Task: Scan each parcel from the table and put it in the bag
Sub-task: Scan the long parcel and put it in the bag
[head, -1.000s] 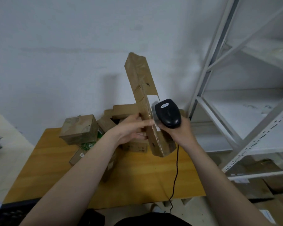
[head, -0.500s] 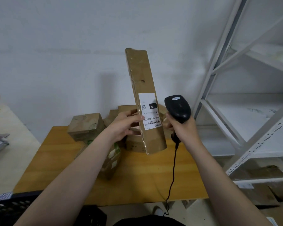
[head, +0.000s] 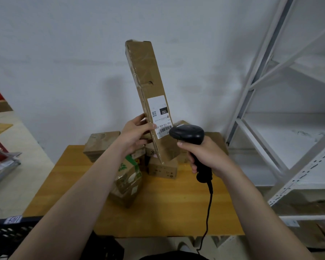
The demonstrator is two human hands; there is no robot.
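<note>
Left hand point(head: 133, 136) pinches tall parcel point(head: 144, 72) near its lower end, tilted upright so label point(head: 159, 115) faces the holder | right hand point(head: 204, 154) wraps scanner point(head: 188, 134) handle, head just right of that grip, aimed at barcode point(head: 162, 130) | table point(head: 176, 203) below

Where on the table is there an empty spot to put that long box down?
The bare wood of the table in front, between the green-printed parcel and the right edge, is free, though the scanner cable hangs across it. The left strip in front of the brown parcel is free too. The back, round the small box, is crowded.
</note>
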